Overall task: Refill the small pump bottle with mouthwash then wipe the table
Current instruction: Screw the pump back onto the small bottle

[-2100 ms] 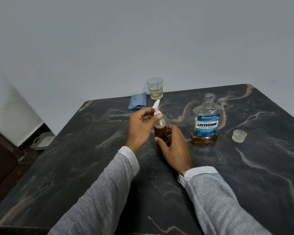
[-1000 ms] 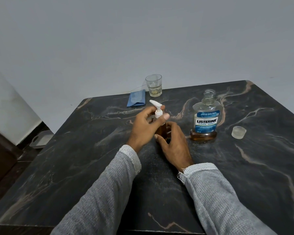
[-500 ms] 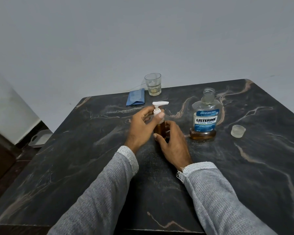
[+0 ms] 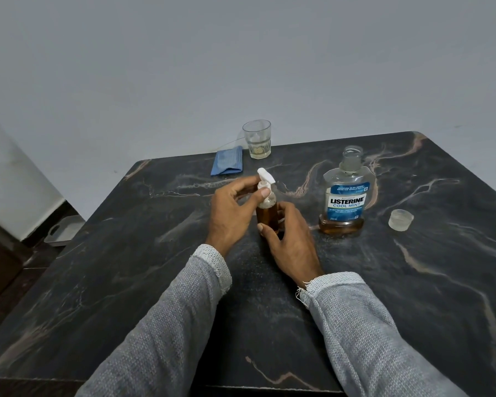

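White pump collar (image 4: pixel 262 187) pinched by our left hand (image 4: pixel 229 213) fingers; right hand (image 4: pixel 291 245) wraps the upright pump bottle (image 4: pixel 267 214) mid-table (image 4: pixel 155 282). Axis vertical, so twisting runs round it. Mouthwash bottle (image 4: pixel 345 196) right, blue cloth (image 4: pixel 226 164) far-left, nearer our left.

The tabletop (image 4: pixel 413 282) is black with tan and white veins. Amber liquid fills the pump bottle (image 4: pixel 267 214), topped white. The cloth (image 4: pixel 227 164) is blue.
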{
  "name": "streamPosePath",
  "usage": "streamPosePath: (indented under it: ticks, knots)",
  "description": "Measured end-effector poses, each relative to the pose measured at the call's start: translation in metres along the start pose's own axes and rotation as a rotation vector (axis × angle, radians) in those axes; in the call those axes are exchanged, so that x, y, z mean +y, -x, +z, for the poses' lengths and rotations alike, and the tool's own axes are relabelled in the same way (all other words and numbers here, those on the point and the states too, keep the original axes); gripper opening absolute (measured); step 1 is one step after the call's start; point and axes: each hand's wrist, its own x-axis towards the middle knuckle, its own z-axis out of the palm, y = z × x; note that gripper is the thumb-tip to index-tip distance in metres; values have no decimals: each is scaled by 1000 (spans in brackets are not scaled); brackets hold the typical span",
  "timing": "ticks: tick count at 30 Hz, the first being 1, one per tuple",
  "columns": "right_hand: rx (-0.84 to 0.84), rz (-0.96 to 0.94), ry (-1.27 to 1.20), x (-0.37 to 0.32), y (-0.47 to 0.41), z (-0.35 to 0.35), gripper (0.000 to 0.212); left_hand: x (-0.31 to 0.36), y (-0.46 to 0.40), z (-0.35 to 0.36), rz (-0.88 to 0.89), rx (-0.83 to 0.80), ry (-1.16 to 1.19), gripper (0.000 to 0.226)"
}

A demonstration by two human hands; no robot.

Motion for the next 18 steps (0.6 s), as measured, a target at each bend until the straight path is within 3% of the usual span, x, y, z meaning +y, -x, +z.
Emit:
streamPosePath:
  ticks: [7,18]
  knots:
    - [5,-19,18,1,0,1,41,-2,0,11,-46,105,-52,27]
    - [8,-46,36,3,-1,3,43,-6,-7,-2,44,-118,-68,19]
